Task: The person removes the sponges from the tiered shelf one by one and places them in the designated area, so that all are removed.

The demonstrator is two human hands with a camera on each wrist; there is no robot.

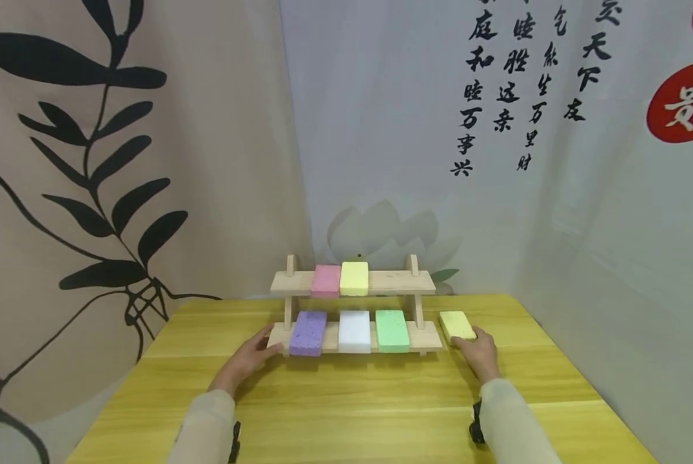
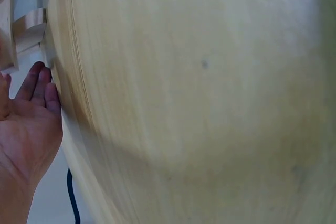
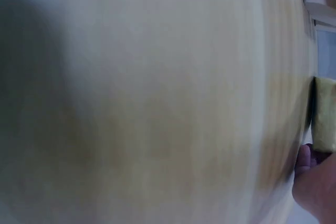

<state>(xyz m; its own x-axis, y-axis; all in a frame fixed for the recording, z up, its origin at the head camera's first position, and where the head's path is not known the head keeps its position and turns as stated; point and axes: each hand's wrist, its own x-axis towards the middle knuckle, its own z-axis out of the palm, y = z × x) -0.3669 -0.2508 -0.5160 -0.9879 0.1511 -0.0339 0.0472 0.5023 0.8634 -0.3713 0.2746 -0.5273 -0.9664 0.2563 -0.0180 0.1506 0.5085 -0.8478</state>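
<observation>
The step in hand looks like handling the loose sponge (image 1: pixel 456 324), a yellow block by the table's (image 1: pixel 346 406) far side, just beyond the right end of the wooden rack (image 1: pixel 392 282); the right hand (image 1: pixel 478 351) pinches its near end between thumb and fingers; the left hand (image 1: pixel 247 361) is unclenched at the rack's lower left end, fingers relaxed, perhaps steadying it (how hard it presses, if at all, I cannot tell).

The rack bears a pink sponge (image 1: pixel 325 281) and a yellow sponge (image 1: pixel 354 278) above; a purple sponge (image 1: pixel 308 333), a white sponge (image 1: pixel 354 332) and a green sponge (image 1: pixel 392 331) below; the next move, as I judge it, calls for a light, steady pinch, since foam would give, and for room between the block and the rack's end.

No brand or label shows on the sponges; the writing is on the cloth (image 1: pixel 375 129) behind, in black columns cut off at the top; 和睦万事兴, 胜远亲, 能生万里财 and 天下友 can be read; a red disc (image 1: pixel 664 117) at right carries a white 贵.
</observation>
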